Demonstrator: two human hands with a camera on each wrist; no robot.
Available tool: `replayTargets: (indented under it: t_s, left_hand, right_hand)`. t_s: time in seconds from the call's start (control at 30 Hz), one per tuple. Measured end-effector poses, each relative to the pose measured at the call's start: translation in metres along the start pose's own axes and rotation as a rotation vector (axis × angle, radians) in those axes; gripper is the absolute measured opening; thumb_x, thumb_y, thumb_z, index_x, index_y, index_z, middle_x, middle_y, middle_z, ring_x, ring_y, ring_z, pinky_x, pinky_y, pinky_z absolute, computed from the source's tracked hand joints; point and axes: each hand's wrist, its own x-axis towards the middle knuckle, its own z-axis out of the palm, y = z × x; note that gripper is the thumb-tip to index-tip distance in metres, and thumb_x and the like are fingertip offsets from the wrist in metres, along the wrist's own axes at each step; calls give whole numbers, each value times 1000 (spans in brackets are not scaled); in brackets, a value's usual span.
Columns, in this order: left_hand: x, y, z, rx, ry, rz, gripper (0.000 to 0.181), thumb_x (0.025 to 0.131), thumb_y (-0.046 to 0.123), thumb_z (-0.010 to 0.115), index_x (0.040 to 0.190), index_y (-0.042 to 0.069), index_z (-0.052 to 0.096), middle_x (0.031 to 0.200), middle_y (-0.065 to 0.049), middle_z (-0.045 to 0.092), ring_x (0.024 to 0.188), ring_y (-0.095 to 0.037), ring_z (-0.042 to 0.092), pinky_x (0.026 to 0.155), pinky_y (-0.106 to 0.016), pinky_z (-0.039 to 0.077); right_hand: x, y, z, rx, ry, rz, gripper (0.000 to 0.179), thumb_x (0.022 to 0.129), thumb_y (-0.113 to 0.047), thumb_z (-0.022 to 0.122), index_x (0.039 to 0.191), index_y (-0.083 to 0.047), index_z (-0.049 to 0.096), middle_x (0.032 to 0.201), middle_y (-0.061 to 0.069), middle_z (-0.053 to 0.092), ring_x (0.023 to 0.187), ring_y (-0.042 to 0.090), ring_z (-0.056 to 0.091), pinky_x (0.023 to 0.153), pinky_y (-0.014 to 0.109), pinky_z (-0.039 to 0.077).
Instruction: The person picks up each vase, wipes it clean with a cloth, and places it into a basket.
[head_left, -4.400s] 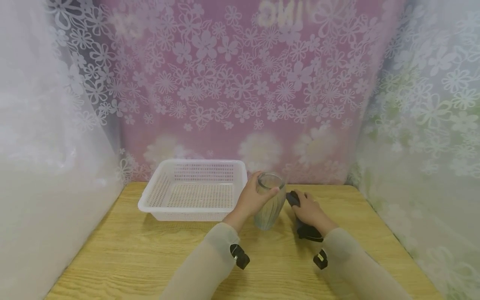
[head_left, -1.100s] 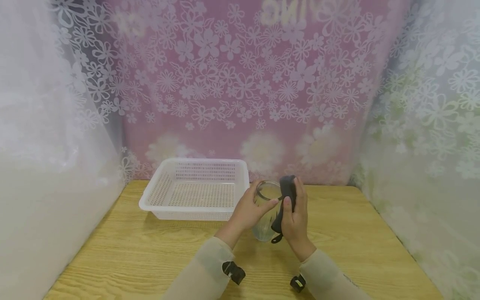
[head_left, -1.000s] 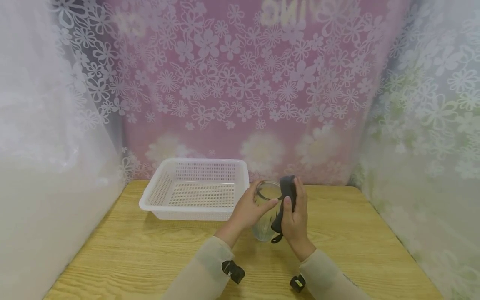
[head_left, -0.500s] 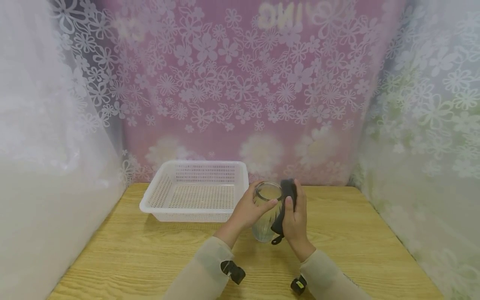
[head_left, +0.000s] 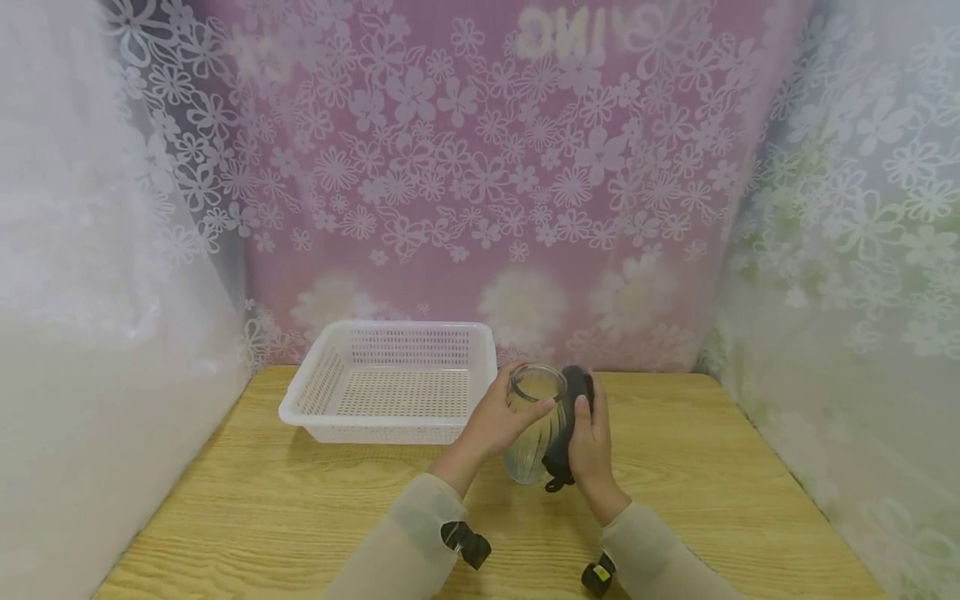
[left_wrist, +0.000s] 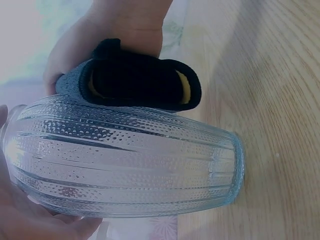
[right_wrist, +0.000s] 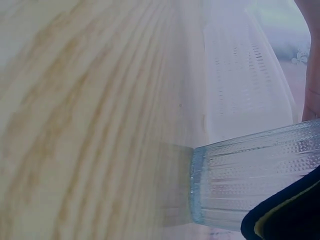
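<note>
My left hand holds a clear ribbed glass vase near its rim, thumb on the near side. The vase tilts slightly; I cannot tell whether its base touches the table. In the left wrist view, dimpled glass shows between its ribs. My right hand holds a dark grey fabric pouch against the vase's right side, thumb in front and fingers behind. A small loop hangs from its lower end. Seen from the left wrist, the pouch has an open end with black trim and a yellow strip inside.
A white perforated plastic basket stands left of the vase at the back of the wooden table. Pink floral sheeting hangs behind the table. Pale translucent sheets enclose both sides.
Over several seconds, my right hand brought the pouch from the tabletop up against the vase. Within the last second, the pouch slid slightly down the glass and turned a little. My left hand stayed nearly still.
</note>
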Motion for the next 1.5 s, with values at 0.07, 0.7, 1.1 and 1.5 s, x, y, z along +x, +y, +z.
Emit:
replayTargets:
  t_s: [0.07,0.7,1.1,1.5]
  left_hand:
    - [0,0,0,-1,0,0,86,88,65,65,158,31,27,161,-8,31,139,-42,40,105,-63,39]
    - [-2,-2,0,-26,-7,6,83,90,62,64,158,33,26,162,-8,28,140,-45,38,105,-65,37]
    - [-2,-3,0,-43,-15,15,81,92,58,64,158,33,25,162,-9,27,140,-45,37,106,-64,37]
    - [-2,-1,-2,-51,-24,20,79,92,58,64,158,35,25,163,-10,27,142,-43,35,106,-66,36]
  right_hand:
    - [0,3,0,-4,-11,30,54,112,-30,27,162,-15,14,166,12,13,151,35,12,118,62,14]
    - [-4,-19,-3,113,-146,327,53,111,-21,21,159,0,12,161,24,17,147,44,19,118,59,16]
    - [2,27,5,160,-154,399,57,110,-42,23,159,-11,22,156,17,30,140,37,32,116,56,25]
    - [8,36,4,205,-191,542,58,108,-40,32,158,-9,26,151,17,35,135,33,34,112,48,27]
